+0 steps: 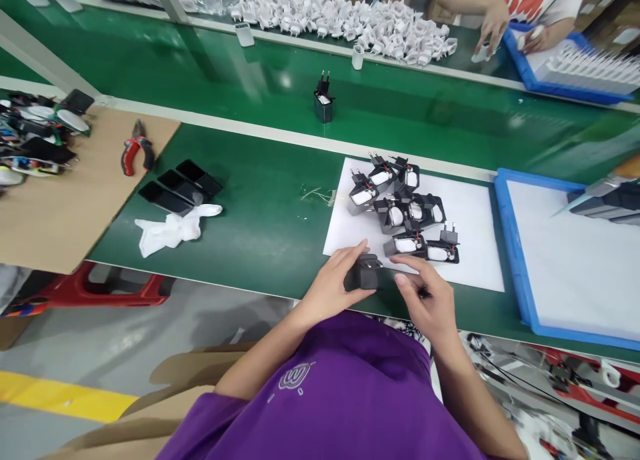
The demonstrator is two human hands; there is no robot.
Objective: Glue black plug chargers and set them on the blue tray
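Note:
My left hand point(336, 279) is closed around a black plug adapter point(368, 272), thumb and fingers on its opposite sides, at the front edge of the green bench. To its right, my right hand point(431, 297) has its thumb and index finger apart near the adapter. Its other fingers curl over a small dark thing point(424, 292), mostly hidden. Just beyond both hands, several open black adapters point(395, 213) with white parts inside and pins sticking out crowd together on a white sheet point(473, 213).
A blue tray point(517, 260) with black cases sits right. Left are black housings point(173, 192), a white cloth-like piece point(175, 230), pliers point(136, 150) and circuit parts on cardboard point(75, 207). One adapter point(324, 103) stands on the green belt. Opposite, a person's hand point(493, 27) works beside white parts point(345, 23).

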